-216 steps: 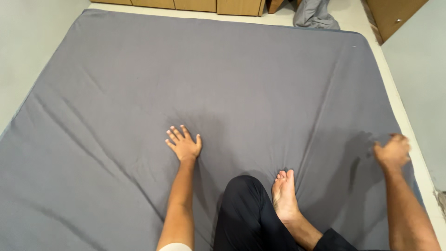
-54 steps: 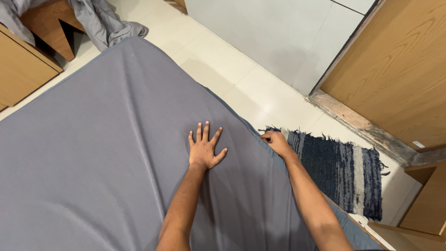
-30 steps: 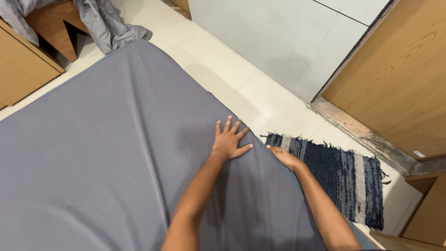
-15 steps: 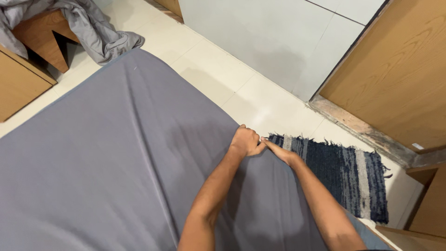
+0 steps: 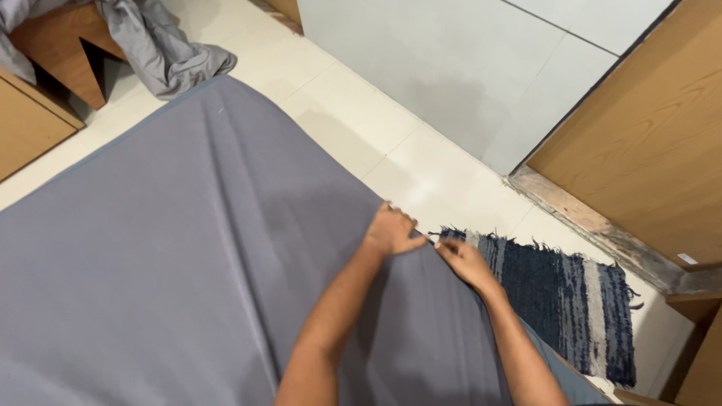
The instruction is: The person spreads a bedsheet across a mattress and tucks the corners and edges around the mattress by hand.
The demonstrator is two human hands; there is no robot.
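A grey bed sheet point(image 5: 173, 248) lies spread over a low mattress that fills the left and middle of the view. My left hand point(image 5: 389, 231) is curled at the sheet's right edge, its fingers pinching the fabric. My right hand point(image 5: 465, 261) is just to the right of it, touching the same edge with its fingers bent onto the cloth. The two hands almost meet. How firmly the right hand grips is hard to tell.
A dark blue and grey fringed rug point(image 5: 560, 301) lies on the pale tiled floor point(image 5: 353, 105) beside the mattress. A crumpled grey cloth point(image 5: 162, 45) hangs off wooden furniture point(image 5: 34, 113) at top left. A wooden door point(image 5: 639, 150) stands at right.
My left hand went from lying flat on the sheet to closing on its right edge. My right hand slid along the edge until it met the left.
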